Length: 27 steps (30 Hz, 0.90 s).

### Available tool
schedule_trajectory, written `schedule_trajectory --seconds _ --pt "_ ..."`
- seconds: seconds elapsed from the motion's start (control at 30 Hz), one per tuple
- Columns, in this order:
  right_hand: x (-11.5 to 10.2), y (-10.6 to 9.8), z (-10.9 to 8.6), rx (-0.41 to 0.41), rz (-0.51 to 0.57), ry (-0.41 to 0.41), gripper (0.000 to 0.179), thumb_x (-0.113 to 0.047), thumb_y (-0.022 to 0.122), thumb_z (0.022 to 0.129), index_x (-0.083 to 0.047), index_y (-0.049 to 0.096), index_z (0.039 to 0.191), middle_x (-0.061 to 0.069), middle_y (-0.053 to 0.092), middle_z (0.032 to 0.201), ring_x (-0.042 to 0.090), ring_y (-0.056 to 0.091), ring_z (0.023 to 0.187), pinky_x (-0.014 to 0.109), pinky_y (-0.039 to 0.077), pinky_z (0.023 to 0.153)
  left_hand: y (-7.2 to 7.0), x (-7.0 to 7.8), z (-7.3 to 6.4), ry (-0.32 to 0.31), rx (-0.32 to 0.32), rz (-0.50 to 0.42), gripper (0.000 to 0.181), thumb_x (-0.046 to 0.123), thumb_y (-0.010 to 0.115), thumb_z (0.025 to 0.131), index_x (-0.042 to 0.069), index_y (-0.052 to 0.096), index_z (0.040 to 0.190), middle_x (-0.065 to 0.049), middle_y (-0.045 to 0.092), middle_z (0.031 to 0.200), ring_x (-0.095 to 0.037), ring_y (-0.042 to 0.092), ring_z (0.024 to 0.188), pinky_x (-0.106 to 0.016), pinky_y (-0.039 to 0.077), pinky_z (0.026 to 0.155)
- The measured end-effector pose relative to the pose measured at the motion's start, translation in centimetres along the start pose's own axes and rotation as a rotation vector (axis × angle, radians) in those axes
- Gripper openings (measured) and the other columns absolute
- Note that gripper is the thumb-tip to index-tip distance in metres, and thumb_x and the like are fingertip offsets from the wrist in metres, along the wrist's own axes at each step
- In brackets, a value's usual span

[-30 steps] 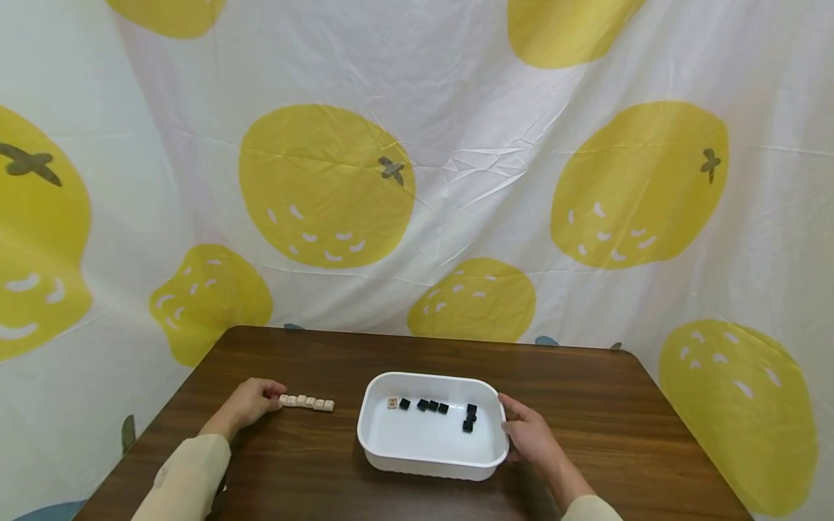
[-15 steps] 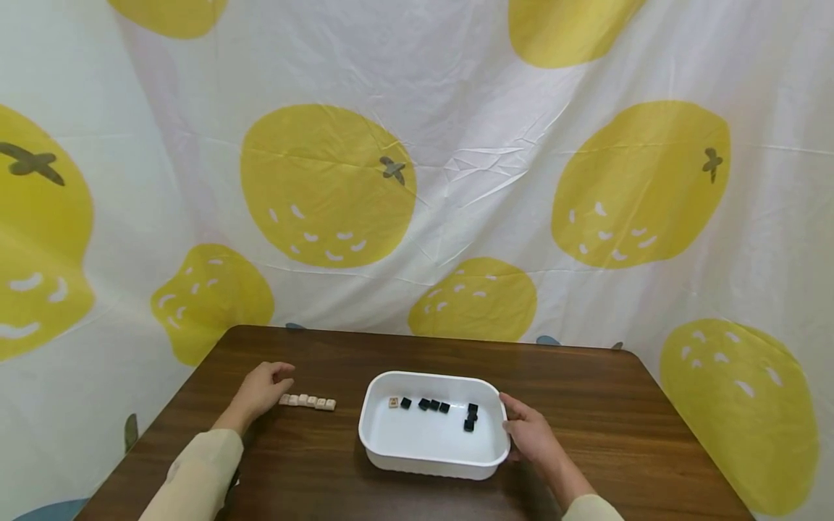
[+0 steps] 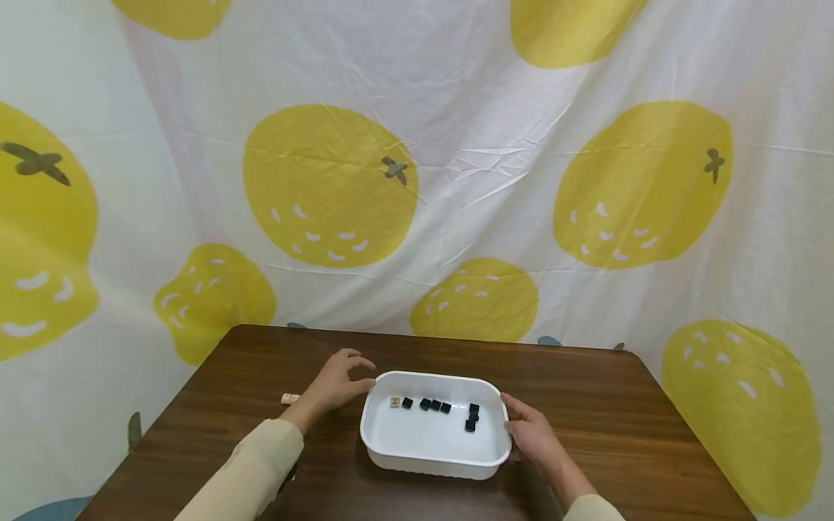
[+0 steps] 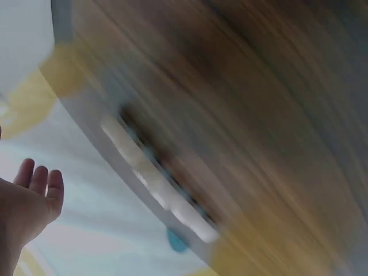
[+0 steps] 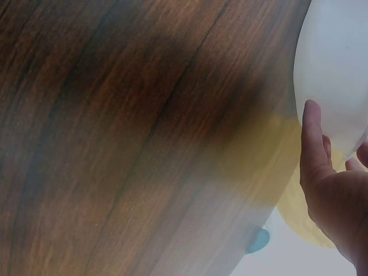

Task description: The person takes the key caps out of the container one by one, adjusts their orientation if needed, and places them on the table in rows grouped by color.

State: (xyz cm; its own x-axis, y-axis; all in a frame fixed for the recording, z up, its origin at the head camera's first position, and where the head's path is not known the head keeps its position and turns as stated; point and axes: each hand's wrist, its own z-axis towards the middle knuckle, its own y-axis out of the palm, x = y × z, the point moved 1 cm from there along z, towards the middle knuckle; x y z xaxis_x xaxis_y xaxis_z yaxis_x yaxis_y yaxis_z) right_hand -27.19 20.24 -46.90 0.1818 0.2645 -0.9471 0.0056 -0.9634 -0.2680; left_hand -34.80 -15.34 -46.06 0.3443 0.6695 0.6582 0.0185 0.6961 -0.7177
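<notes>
A white plastic tub (image 3: 433, 467) stands on the table. Inside lie several small black square pieces (image 3: 436, 405) and one cream square tile (image 3: 394, 402) with a brownish mark. At the tub's right end, my right hand (image 3: 536, 436) holds the wall and rim; in the right wrist view its fingers (image 5: 312, 135) lie along the white side. My left hand (image 3: 335, 381) is by the tub's back left corner, fingers spread and slightly bent, with nothing visible in them. Small cream tiles (image 3: 289, 399) lie left of it, mostly hidden by the forearm; the left wrist view shows their row (image 4: 158, 181), blurred.
The dark brown wooden table (image 3: 606, 405) reaches back to a white hanging cloth (image 3: 469, 181) printed with large yellow fruit. Pale sleeves (image 3: 244, 470) cover both forearms.
My left hand has lifted from the left end of the cream tile row and moved right, over the row, to the tub's left corner. The right hand stays on the tub.
</notes>
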Motion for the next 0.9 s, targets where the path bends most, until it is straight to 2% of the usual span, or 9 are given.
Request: schedule_trajectory --seconds 0.23,0.37,0.47,0.57,0.73,0.8,0.9 --pt "0.0 0.0 0.0 -0.003 -0.01 0.013 0.052 0.003 0.045 0.096 0.0 0.04 0.148 0.031 0.054 0.115 0.028 0.063 0.077 0.043 0.055 0.058 3.2 2.1 0.4 -0.06 -0.071 0.057 0.02 0.021 0.074 0.089 0.013 0.075 0.106 -0.025 0.041 0.145 -0.048 0.034 0.135 -0.064 0.029 0.106" --pt "0.0 0.0 0.0 -0.006 0.005 0.012 0.052 0.004 0.044 0.096 0.001 0.04 0.148 0.031 0.054 0.116 0.028 0.064 0.078 0.044 0.055 0.059 4.4 2.8 0.7 -0.103 -0.096 0.145 0.021 0.024 0.076 0.086 0.015 0.076 0.104 -0.026 0.042 0.145 -0.047 0.035 0.135 -0.064 0.03 0.104" --pt "0.0 0.0 0.0 -0.005 0.005 0.015 0.052 0.004 0.044 0.096 0.001 0.04 0.148 0.031 0.053 0.116 0.028 0.063 0.078 0.044 0.055 0.059 5.0 3.3 0.9 -0.13 -0.099 0.213 0.022 0.024 0.078 0.083 0.015 0.077 0.103 -0.026 0.045 0.142 -0.047 0.038 0.132 -0.064 0.032 0.102" --pt "-0.1 0.0 0.0 -0.005 -0.003 0.017 0.052 0.003 0.044 0.097 0.0 0.04 0.148 0.031 0.053 0.116 0.028 0.063 0.078 0.043 0.055 0.059 5.4 3.6 1.3 -0.15 -0.107 0.295 0.019 0.023 0.078 0.082 0.015 0.078 0.1 -0.021 0.053 0.133 -0.042 0.042 0.127 -0.06 0.033 0.1" --pt "0.0 0.1 0.0 0.0 -0.004 0.013 0.052 0.004 0.044 0.096 0.001 0.041 0.148 0.031 0.054 0.115 0.028 0.064 0.078 0.042 0.055 0.057 6.2 3.6 1.8 -0.109 -0.125 0.458 0.008 0.023 0.078 0.081 0.018 0.077 0.087 -0.009 0.058 0.105 -0.034 0.047 0.113 -0.054 0.037 0.092" --pt "0.0 0.1 0.1 0.0 0.001 0.013 0.052 0.003 0.044 0.096 0.001 0.041 0.148 0.031 0.054 0.117 0.028 0.064 0.079 0.042 0.056 0.058 6.3 3.6 1.8 -0.088 -0.122 0.494 0.005 0.022 0.08 0.081 0.019 0.076 0.083 -0.007 0.057 0.1 -0.032 0.048 0.109 -0.052 0.038 0.09" --pt "0.1 0.0 0.1 0.0 -0.001 0.014 0.052 0.003 0.044 0.096 0.001 0.041 0.148 0.031 0.053 0.117 0.028 0.064 0.08 0.043 0.056 0.059 6.3 3.7 1.8 -0.087 -0.13 0.499 0.008 0.022 0.082 0.078 0.019 0.076 0.083 -0.007 0.057 0.1 -0.031 0.048 0.107 -0.051 0.038 0.089"
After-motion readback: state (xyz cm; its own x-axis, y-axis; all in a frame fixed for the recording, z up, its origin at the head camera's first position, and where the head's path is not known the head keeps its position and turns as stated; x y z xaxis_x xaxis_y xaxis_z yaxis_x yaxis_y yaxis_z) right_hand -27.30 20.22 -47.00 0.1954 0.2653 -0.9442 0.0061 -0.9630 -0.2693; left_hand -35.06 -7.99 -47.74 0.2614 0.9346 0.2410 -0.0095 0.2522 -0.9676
